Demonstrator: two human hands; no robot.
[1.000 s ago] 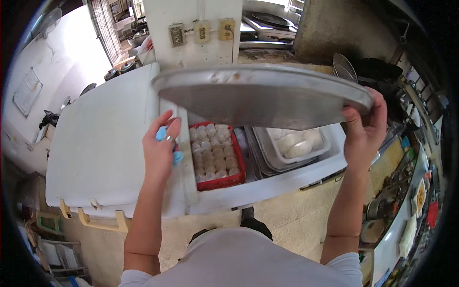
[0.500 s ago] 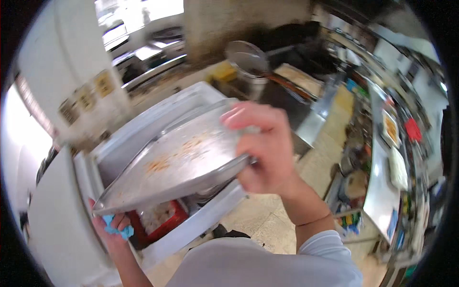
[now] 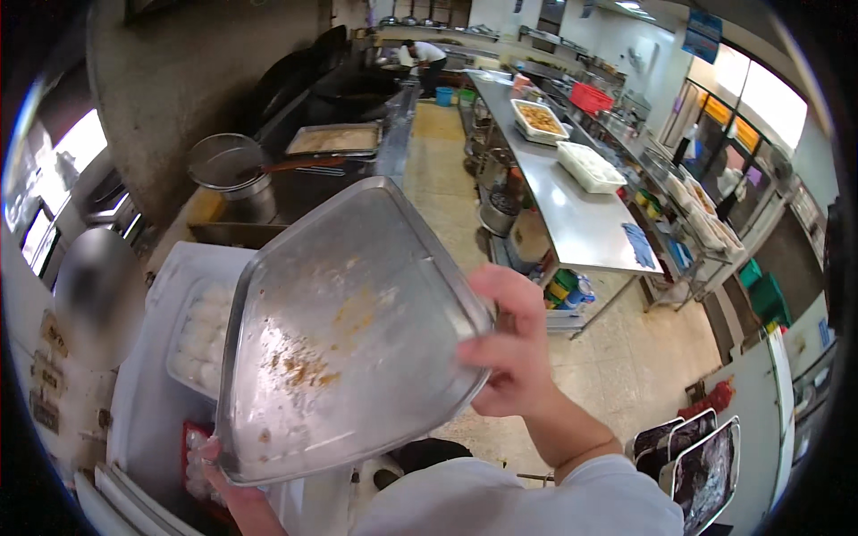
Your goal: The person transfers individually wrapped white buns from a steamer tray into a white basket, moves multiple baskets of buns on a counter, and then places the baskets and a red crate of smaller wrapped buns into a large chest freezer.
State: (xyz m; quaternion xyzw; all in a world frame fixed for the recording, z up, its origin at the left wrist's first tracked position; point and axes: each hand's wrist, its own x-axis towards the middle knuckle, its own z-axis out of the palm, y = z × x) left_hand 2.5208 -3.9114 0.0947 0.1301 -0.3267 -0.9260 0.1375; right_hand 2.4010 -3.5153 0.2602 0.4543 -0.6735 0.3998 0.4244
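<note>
A shallow metal tray (image 3: 357, 268) with brown crumbs and smears inside tilts up in front of me. My right hand (image 3: 517, 348) grips its right rim, thumb on the inner side. At the lower left corner, my left hand (image 3: 234, 493) is closed on the edge; most of its fingers are behind the metal. Beneath the tray stands an open white chest (image 3: 147, 357). In it are a clear container of white pieces (image 3: 204, 335) and a red crate (image 3: 189, 439) of pale round items, partly covered by the tray and my left hand.
A strainer (image 3: 228, 161) rests on a pot by the stove at left. A steel table (image 3: 581, 223) with filled white tubs (image 3: 590, 167) and a blue glove (image 3: 638, 246) stands ahead right. Dirty trays (image 3: 702, 473) lean at lower right. Another person (image 3: 427, 58) bends at the back.
My view has swung to the right, towards the steel table. The tray has turned so its inner face shows more fully. The blue cloth by my left hand is out of sight now.
</note>
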